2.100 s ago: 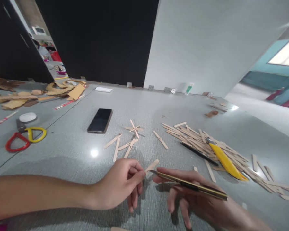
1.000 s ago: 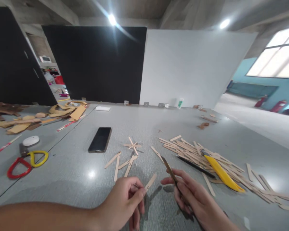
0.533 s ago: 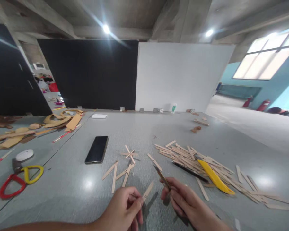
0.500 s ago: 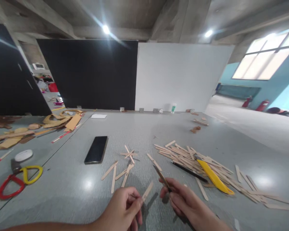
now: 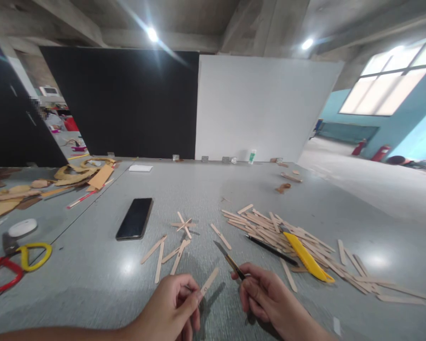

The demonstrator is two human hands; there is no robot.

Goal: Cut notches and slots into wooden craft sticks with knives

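My left hand (image 5: 177, 305) pinches a wooden craft stick (image 5: 210, 279) that has a small drawn mark near the fingers; its free end points up and right. In my right hand (image 5: 266, 296) is a slim craft knife (image 5: 235, 266), its blade aimed up and left, apart from the held stick. Just beyond the blade lies a single craft stick (image 5: 220, 236). Several sticks joined in a star (image 5: 183, 225) stand past my left hand, with angled stick pieces (image 5: 160, 261) nearer to it.
Right of centre spreads a pile of craft sticks (image 5: 262, 229), with a black pen (image 5: 271, 250) and a yellow utility knife (image 5: 305, 255) on it. A phone (image 5: 135, 219), red-and-yellow scissors (image 5: 35, 255) and leather scraps (image 5: 71, 175) lie left. Black and white panels (image 5: 262, 109) stand behind.
The right hand has turned the craft knife so its blade shows more broadly. The left hand still holds its stick. The view has shifted slightly, moving the table things a little left.
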